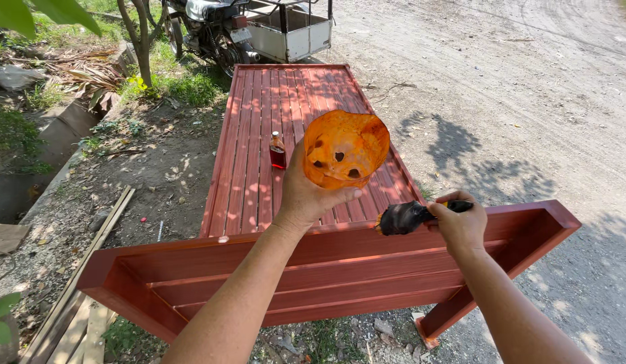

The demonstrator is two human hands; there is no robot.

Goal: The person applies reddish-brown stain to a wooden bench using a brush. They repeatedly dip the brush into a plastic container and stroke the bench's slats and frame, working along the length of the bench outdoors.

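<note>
Your left hand (306,195) is raised over the near end of a long slatted wooden bench top (252,135) painted reddish brown. Its fingers are curled around the lower part of an orange plastic container (345,148), cut open at the top and tilted so that its stained inside faces you. Your right hand (461,226) is closed in a fist around the handle of a paintbrush (411,217), whose dark, wet bristles point left, just above the top rail of a second red-brown frame (340,269) standing across the near end of the bench top. Brush and container are near each other but apart. A small glass bottle (277,149) of dark red liquid stands upright about midway along the bench top, just left of the container. Beyond the far end stands a motorcycle with a sidecar (259,27). Loose planks (77,303) lie on the dirt at left.
</note>
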